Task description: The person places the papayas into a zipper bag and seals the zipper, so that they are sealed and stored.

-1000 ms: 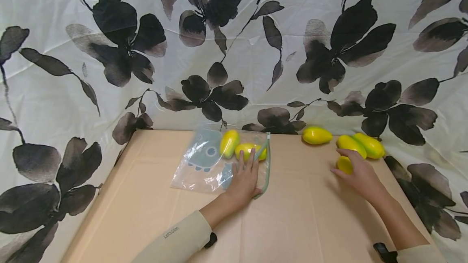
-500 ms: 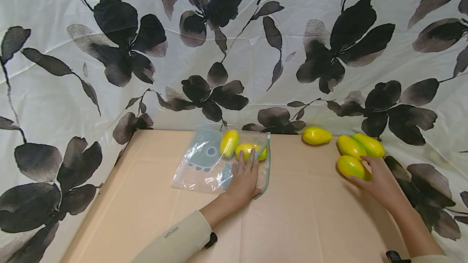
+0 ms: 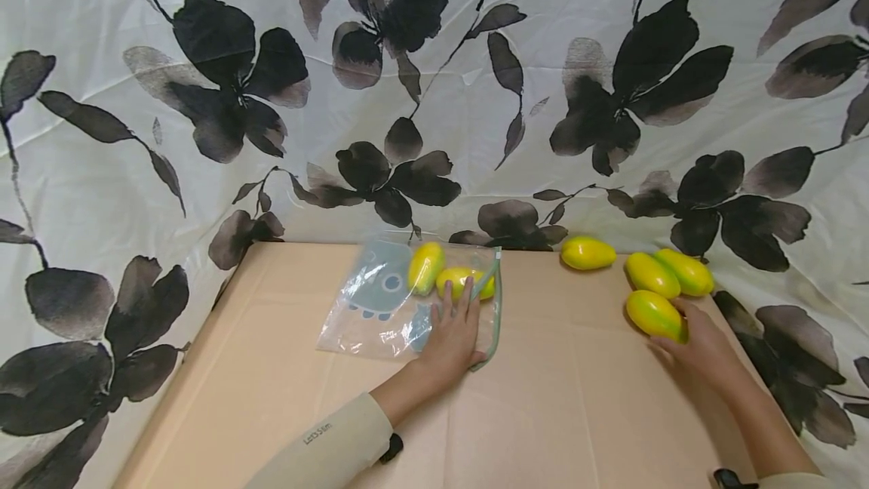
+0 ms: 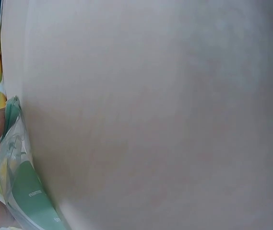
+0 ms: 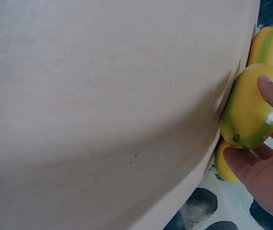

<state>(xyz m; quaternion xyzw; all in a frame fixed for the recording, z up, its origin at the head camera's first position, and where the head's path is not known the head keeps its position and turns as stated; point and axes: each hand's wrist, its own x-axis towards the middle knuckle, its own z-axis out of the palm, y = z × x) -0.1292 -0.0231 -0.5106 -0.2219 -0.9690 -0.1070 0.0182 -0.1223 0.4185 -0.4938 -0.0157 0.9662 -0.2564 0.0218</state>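
My left hand (image 3: 446, 339) lies with straight fingers on a clear zip bag (image 3: 370, 327) that has a blue cartoon print. Inside the bag are two yellow-green mangoes (image 3: 425, 267), one partly behind my fingertips. The bag's green zip edge (image 4: 11, 115) runs beside my left thumb in the left wrist view. At the right, my right hand (image 3: 713, 357) holds the nearest mango (image 5: 251, 105), thumb on one side and fingers around its other end. That mango is low at the board, close against two more mangoes (image 3: 652, 275).
Another single mango (image 3: 588, 253) lies at the board's far edge, between the bag and the right-hand group. The tan cardboard surface (image 3: 529, 398) ends at a floral cloth (image 3: 502, 134) behind and at both sides.
My right hand has shifted from above the nearest mango to its right end, uncovering most of it. The left hand and the bag have stayed still.
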